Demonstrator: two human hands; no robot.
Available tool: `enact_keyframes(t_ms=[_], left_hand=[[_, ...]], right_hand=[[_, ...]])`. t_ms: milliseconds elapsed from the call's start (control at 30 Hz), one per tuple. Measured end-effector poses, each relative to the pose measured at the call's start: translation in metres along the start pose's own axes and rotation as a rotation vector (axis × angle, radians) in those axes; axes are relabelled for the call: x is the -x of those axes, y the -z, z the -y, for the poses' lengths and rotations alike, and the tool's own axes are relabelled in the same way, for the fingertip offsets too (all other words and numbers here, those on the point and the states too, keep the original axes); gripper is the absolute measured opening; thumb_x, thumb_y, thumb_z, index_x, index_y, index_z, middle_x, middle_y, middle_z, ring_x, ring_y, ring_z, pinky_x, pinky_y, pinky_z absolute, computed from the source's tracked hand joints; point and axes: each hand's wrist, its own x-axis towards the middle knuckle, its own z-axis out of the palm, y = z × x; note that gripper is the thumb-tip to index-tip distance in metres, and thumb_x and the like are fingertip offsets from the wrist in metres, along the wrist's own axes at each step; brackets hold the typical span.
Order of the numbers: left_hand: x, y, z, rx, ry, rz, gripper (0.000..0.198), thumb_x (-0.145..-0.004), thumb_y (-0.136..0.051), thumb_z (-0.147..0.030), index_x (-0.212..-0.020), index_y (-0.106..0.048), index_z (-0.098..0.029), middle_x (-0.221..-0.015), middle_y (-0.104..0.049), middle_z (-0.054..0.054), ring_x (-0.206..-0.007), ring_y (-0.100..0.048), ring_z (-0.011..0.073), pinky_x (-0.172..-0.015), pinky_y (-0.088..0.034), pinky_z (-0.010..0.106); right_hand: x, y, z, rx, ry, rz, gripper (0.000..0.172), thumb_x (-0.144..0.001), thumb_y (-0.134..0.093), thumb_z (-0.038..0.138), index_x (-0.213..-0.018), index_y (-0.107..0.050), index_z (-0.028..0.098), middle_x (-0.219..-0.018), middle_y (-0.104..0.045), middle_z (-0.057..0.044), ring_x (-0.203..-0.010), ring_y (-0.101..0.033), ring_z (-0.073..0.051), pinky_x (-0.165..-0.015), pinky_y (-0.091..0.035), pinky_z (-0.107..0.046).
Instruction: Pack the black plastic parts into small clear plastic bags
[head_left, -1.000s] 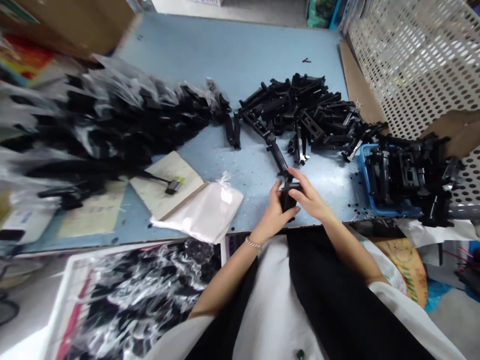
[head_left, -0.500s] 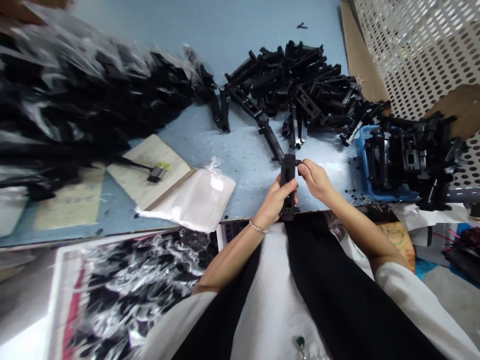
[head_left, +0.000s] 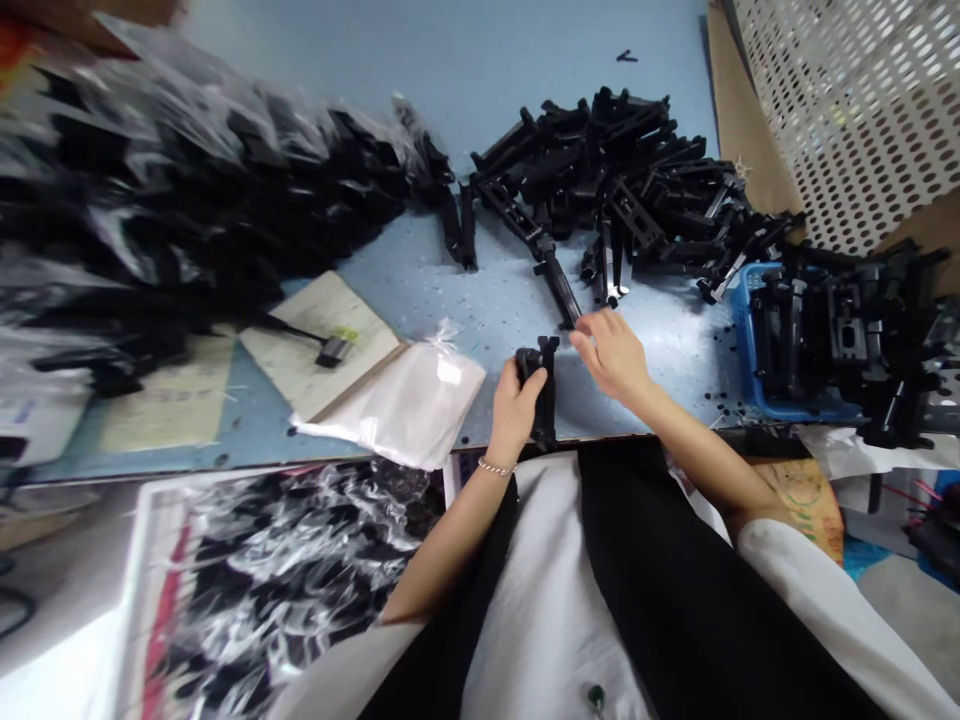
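Perforated white crate [head_left: 855, 105] beside brown cardboard strip [head_left: 739, 118].

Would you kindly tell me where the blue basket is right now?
In the head view, the blue basket sits on the right side of the table near its front edge, right of the right hand and beside the white perforated crate.

You wear a white top [head_left: 544, 590] with short, loose sleeves [head_left: 817, 600] ending near your elbows, and long black panels [head_left: 675, 590] run down both sides of its front, leaving a pale strip of cloth between them. A slim silver-coloured chain bracelet [head_left: 496, 468] circles your left wrist. Against the white front, you have a small, rounded, dark green pendant [head_left: 596, 694].
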Motion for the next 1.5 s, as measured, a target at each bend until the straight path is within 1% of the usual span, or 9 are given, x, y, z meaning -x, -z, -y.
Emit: enact_keyframes(t_ms=[167,267,367,500,633,833,1133,1367,1500], left_hand=[[-0.011,0.004,0.005,-0.429,-0.068,-0.097,0.055,-0.091,-0.061,-0.04,-0.138,-0.056,-0.012,-0.15,-0.047,0.023,-0.147,-0.031,0.0416,-0.123,-0.017,0.064],[-0.014,0.004,-0.009,-0.204,-0.167,-0.101,0.057,-0.092,-0.061,-0.051,-0.138,-0.058,-0.017,-0.151,-0.047,0.018,-0.148,-0.032,0.0372,-0.126,-0.015,0.058],[-0.014,0.001,-0.031,0.186,-0.197,-0.026,0.056,-0.097,-0.047,-0.062,-0.137,-0.056,-0.025,-0.14,-0.057,0.012,-0.133,-0.053,0.0273,-0.118,-0.038,0.047],[-0.008,-0.005,-0.059,0.572,-0.071,0.128,0.046,-0.087,-0.068,-0.058,-0.117,-0.062,-0.025,-0.105,-0.067,0.004,-0.088,-0.067,0.0168,-0.087,-0.057,0.034],[0.003,-0.008,-0.071,0.639,0.129,0.299,0.04,-0.077,-0.081,-0.05,-0.095,-0.061,-0.02,-0.08,-0.062,-0.001,-0.06,-0.058,0.0099,-0.057,-0.05,0.024],[0.009,-0.014,-0.063,0.635,0.284,0.318,0.049,-0.07,-0.084,-0.053,-0.092,-0.058,-0.018,-0.072,-0.061,-0.003,-0.052,-0.055,0.0077,-0.048,-0.045,0.021],[0.0,-0.006,-0.058,0.672,0.285,0.197,0.051,-0.076,-0.08,-0.053,-0.107,-0.062,-0.016,-0.082,-0.066,0.0,-0.059,-0.058,0.0087,-0.057,-0.048,0.023],[0.004,0.031,-0.03,0.364,-0.059,-0.195,0.053,-0.083,-0.076,-0.048,-0.122,-0.049,-0.025,-0.107,-0.067,0.003,-0.081,-0.069,0.0164,-0.079,-0.057,0.032],[-0.004,0.047,0.008,0.069,-0.013,-0.177,0.04,-0.093,-0.059,-0.049,-0.121,-0.06,-0.02,-0.123,-0.067,0.012,-0.123,-0.061,0.0287,-0.113,-0.045,0.045]], right_hand=[[-0.056,-0.021,-0.024,-0.003,-0.202,-0.046,0.038,-0.103,-0.044,0.038,-0.128,-0.058,0.012,-0.121,-0.061,-0.02,-0.116,-0.057,-0.034,-0.098,-0.05,-0.049],[-0.043,-0.021,-0.023,-0.421,-0.236,-0.044,0.038,-0.103,-0.038,0.042,-0.118,-0.064,0.018,-0.101,-0.066,-0.01,-0.097,-0.063,-0.024,-0.086,-0.054,-0.04],[-0.006,-0.011,-0.005,-0.734,-0.196,0.105,0.045,-0.103,-0.036,0.055,-0.114,-0.066,0.023,-0.081,-0.062,-0.001,-0.076,-0.061,-0.019,-0.071,-0.053,-0.033],[0.02,0.009,0.016,-0.481,-0.018,-0.012,0.052,-0.103,-0.033,0.063,-0.091,-0.065,0.023,-0.086,-0.062,-0.006,-0.086,-0.058,-0.022,-0.083,-0.05,-0.04],[-0.004,0.024,0.01,-0.142,0.122,-0.262,0.056,-0.1,-0.03,0.07,-0.097,-0.061,0.024,-0.099,-0.06,-0.01,-0.099,-0.055,-0.027,-0.091,-0.047,-0.046],[-0.028,0.028,0.004,-0.109,0.121,-0.191,0.057,-0.107,-0.017,0.057,-0.089,-0.059,0.023,-0.085,-0.06,-0.007,-0.084,-0.057,-0.023,-0.081,-0.046,-0.041],[0.051,-0.017,0.019,-0.039,0.416,-0.05,0.055,-0.102,-0.034,0.064,-0.08,-0.063,0.023,-0.084,-0.066,-0.009,-0.078,-0.055,-0.024,-0.07,-0.04,-0.04],[0.026,-0.025,0.033,-0.104,0.315,0.163,0.051,-0.107,-0.029,0.053,-0.085,-0.064,0.021,-0.079,-0.064,-0.006,-0.074,-0.058,-0.02,-0.071,-0.045,-0.034],[-0.042,0.013,-0.017,0.067,-0.05,-0.274,0.046,-0.106,-0.03,0.052,-0.114,-0.063,0.022,-0.112,-0.064,-0.013,-0.105,-0.057,-0.028,-0.094,-0.048,-0.045]])
